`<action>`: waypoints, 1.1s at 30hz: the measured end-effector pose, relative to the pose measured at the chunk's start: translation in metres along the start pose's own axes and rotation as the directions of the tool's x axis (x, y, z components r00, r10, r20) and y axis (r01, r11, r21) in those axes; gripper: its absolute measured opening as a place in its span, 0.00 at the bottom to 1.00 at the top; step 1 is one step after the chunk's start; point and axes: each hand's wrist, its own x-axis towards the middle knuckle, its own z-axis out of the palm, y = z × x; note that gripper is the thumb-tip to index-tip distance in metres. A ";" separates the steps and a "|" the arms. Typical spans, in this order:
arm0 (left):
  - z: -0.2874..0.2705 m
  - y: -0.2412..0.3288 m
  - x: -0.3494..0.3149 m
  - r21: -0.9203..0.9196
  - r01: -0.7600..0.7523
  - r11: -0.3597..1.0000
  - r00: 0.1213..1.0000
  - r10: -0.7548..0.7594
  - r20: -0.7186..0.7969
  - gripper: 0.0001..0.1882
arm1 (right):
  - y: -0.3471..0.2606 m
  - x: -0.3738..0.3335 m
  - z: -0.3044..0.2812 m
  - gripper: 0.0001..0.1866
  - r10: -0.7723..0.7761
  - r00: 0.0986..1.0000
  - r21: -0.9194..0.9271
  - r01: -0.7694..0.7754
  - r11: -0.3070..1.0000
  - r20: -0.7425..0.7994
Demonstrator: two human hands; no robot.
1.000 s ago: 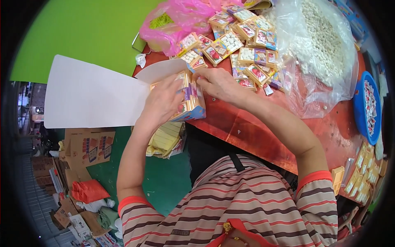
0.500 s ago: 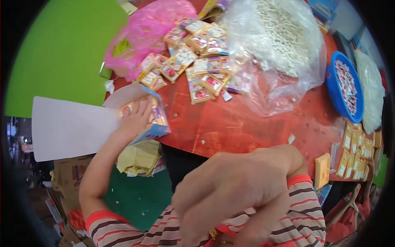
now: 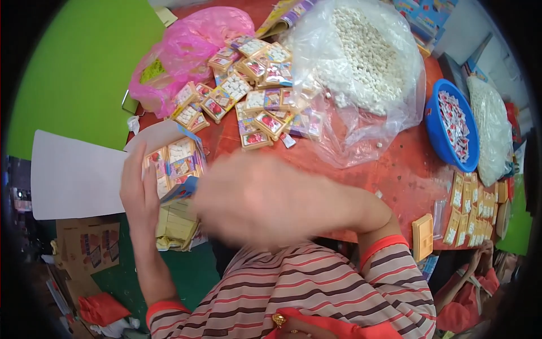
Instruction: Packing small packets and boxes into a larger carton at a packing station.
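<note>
An opened carton (image 3: 199,151) with a blue printed side stands at the table's left front edge. Its white flap (image 3: 79,175) spreads out to the left. Small clear-topped packs (image 3: 179,151) with white pieces and red pictures lie inside it. My left hand (image 3: 140,192) rests at the carton's left side, where the flap joins, with its fingers stretched out. Smeared by motion, my right hand (image 3: 254,198) is raised in front of the table edge, just right of the carton. Its fingers cannot be made out, and it hides part of the carton's near right side.
More packs (image 3: 234,87) are heaped beyond the carton, beside a pink plastic bag (image 3: 197,39). A large clear bag of white pieces (image 3: 367,62) lies farther right. A blue basin (image 3: 433,133) holds small wrapped sachets. Yellow trays (image 3: 471,206) line the right edge, near another person's hands (image 3: 480,257).
My left hand has gone from lying flat on the packs to the carton's left side, uncovering them. My right hand has moved up and left, toward the carton. The whole view has shifted slightly.
</note>
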 end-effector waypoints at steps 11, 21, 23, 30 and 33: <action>0.105 0.053 -0.100 -0.663 0.242 0.708 0.865 0.152 0.477 0.13 | 0.200 -0.088 -0.003 0.12 0.569 0.817 -0.880 -0.334 0.338 -0.092; 0.157 0.067 -0.025 -0.835 0.508 -0.213 0.821 -0.173 0.544 0.20 | 0.142 -0.048 -0.018 0.13 0.388 0.905 -0.806 -0.358 0.471 -0.175; 0.169 0.061 -0.013 -0.802 0.404 -0.440 0.825 -0.205 0.527 0.17 | 0.111 -0.039 0.002 0.16 0.270 0.955 -0.801 -0.257 0.541 -0.124; 0.158 0.054 -0.010 -0.741 0.181 -0.647 0.864 -0.254 0.434 0.14 | 0.049 -0.024 0.027 0.24 0.262 0.940 -0.585 -0.341 0.735 -0.218; 0.123 0.058 -0.015 -0.778 0.282 -0.561 0.902 -0.122 0.414 0.18 | 0.054 -0.011 0.021 0.21 0.524 0.772 -0.212 -0.615 0.760 -0.360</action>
